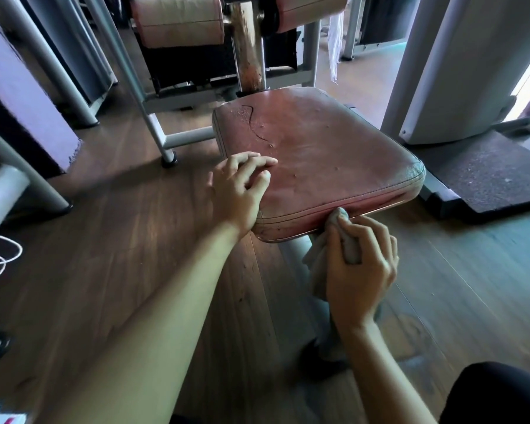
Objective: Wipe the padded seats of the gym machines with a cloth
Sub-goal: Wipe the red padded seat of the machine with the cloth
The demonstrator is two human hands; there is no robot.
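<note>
Red padded seat (318, 154) sitting in the middle of the frame, left hand (239, 185) resting on its near left corner with loose fingers, right hand (360, 270) gripping a grey cloth (348, 246), pressing it against the seat's front edge.

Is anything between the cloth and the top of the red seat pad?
Only the left hand, resting on the near-left corner of the seat pad. The right hand holds the cloth against the pad's front edge; nothing else lies on top.
</note>
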